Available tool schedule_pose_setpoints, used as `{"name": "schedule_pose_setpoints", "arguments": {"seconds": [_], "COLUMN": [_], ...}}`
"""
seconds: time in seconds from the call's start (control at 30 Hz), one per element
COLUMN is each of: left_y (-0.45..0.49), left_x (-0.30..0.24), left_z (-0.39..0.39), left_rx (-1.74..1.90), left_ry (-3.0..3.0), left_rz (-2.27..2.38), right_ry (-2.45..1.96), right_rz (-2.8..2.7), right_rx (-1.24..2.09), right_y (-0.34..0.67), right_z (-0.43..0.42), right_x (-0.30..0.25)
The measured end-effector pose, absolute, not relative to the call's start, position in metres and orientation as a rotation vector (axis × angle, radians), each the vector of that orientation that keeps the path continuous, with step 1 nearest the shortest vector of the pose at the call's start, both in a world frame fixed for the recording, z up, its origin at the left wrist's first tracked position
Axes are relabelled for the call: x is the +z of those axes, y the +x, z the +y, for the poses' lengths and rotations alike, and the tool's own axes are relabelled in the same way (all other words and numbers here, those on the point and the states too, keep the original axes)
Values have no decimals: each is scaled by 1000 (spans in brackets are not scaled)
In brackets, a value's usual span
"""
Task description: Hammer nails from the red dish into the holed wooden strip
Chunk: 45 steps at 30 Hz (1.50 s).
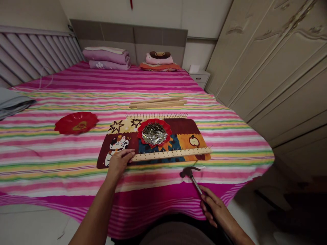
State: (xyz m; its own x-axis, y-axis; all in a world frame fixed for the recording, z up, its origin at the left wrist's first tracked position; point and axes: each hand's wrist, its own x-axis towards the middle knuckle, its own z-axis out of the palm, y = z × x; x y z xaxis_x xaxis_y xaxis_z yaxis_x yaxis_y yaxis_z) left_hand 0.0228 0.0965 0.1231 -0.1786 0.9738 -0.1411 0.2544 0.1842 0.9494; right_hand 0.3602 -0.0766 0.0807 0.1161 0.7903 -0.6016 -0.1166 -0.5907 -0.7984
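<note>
The patchwork mat (184, 126) is matt cloth with a soft, slightly rough look. On this mat, the red dish (166, 126) has a glossy surface, like plastic, and the loose nails (154, 133) inside it are bright, shiny metal. Along the near edge of the mat lies the wooden strip (171, 154), pale, bare and smooth, without paint. Just in front of the mat, the hammer (190, 175) has a dark metal head and a polished metal shaft.

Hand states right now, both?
Left hand: open, fingers resting on the nail-studded wooden strip.
Right hand: closed, holding a claw hammer by its handle.
</note>
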Motion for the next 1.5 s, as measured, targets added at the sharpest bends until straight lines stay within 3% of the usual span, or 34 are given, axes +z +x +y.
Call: {"name": "schedule_pose_setpoints", "arguments": {"seconds": [0.2, 0.53, 0.93, 1.1, 1.23, 1.5], "left_y": [27, 31, 31, 31, 29, 33], "left_x": [131, 121, 116, 113, 113, 146], "left_z": [87, 83, 82, 84, 85, 89], "left_rx": [991, 1039, 1015, 1043, 1028, 1100], "left_ry": [1499, 1729, 1835, 1854, 1795, 1710], "left_rz": [1738, 1718, 1768, 1754, 1741, 1858], "right_ry": [-1684, -1420, -1283, -1258, -1343, -1647], "right_rz": [-788, -1089, -1855, -1890, -1741, -1042], "right_rx": [1532, 1644, 1103, 1126, 1340, 1430], "right_y": [350, 282, 219, 237, 276, 349], "right_z": [-85, -41, 31, 11, -23, -78], "right_x": [87, 165, 187, 201, 185, 91]}}
